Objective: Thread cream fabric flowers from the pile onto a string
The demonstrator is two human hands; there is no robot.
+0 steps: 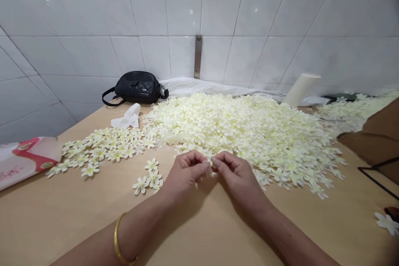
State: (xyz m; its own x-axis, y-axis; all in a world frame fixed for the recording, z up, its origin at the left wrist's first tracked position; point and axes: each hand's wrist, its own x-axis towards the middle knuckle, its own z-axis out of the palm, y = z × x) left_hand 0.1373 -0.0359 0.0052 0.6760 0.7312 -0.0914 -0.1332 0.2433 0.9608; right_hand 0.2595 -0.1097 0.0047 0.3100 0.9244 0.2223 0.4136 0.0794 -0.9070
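Observation:
My left hand (pixel 187 174) and my right hand (pixel 238 176) meet at the near edge of a large pile of pale yellow-white flowers (pixel 243 129). Thumb and fingers of each hand are pinched on a small whitish piece (pixel 213 171) between them, which looks like a flower; the fingers hide most of it. Left of my left hand lie a few loose flowers (pixel 140 185). Farther left, a flat spread of flowers (pixel 116 154) covers part of the table. A gold bangle circles my left wrist.
Behind the spread are a crumpled white tissue (pixel 128 117) and a black bag (pixel 137 86). A pink and white packet (pixel 29 160) lies at the left. A white cylinder (pixel 301 89) leans behind the pile. Brown material (pixel 378 137) and a single flower (pixel 387 223) are at the right.

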